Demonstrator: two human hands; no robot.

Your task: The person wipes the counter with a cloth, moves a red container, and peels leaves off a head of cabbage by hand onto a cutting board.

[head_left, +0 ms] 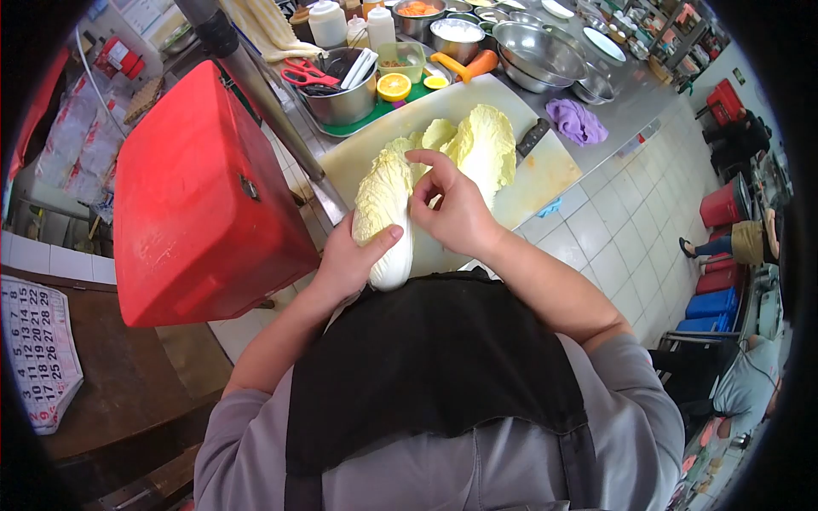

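Observation:
My left hand is wrapped around the lower part of a pale napa cabbage, its thumb lying across the front. The cabbage stands tilted close to my apron, over the near edge of a white cutting board. My right hand is at the cabbage's upper right side, index finger reaching to the leaf tips and the other fingers loosely curled, with a gap between them. Behind that hand, loose napa cabbage leaves lie on the board. A knife with a black handle rests at the board's right side, its blade mostly hidden.
A large red box stands at my left, beside a metal post. Beyond the board are a steel pot with red scissors, a halved orange, a peeler, steel bowls and a purple cloth. People are at far right.

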